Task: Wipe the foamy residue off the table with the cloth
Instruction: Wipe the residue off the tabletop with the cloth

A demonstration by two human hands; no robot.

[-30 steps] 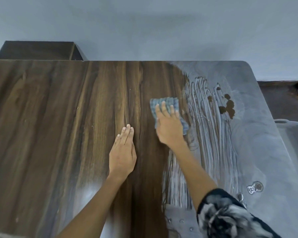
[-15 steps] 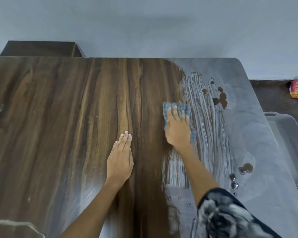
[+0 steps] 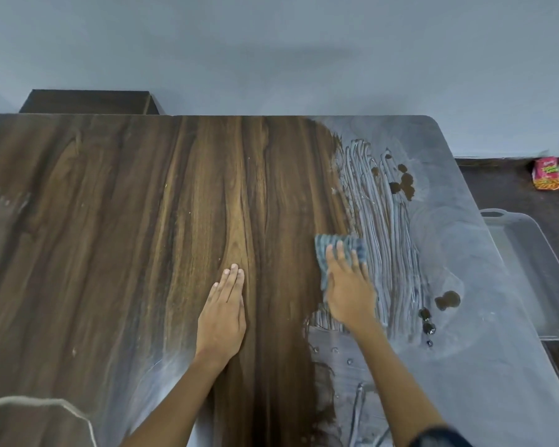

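A dark wood-grain table [image 3: 110, 237] fills the view. Its right part is coated with pale grey foamy residue [image 3: 459, 253], streaked where it meets the bare wood. My right hand [image 3: 349, 291] presses a folded blue checked cloth [image 3: 339, 246] flat on the table at the edge of the streaks; my fingers cover the cloth's near half. My left hand [image 3: 223, 314] lies flat on the bare wood to the left, fingers together, holding nothing.
A clear plastic tub [image 3: 536, 269] sits below the table's right edge. A pink and yellow packet [image 3: 547, 175] lies on the dark floor at far right. A dark cabinet [image 3: 88, 101] stands behind the table's far left. A pale curved rim [image 3: 46, 408] shows at bottom left.
My right hand has drawn the cloth toward me and slightly right along the foam's edge. The left hand stays planted on the wood. The view has shifted a little.
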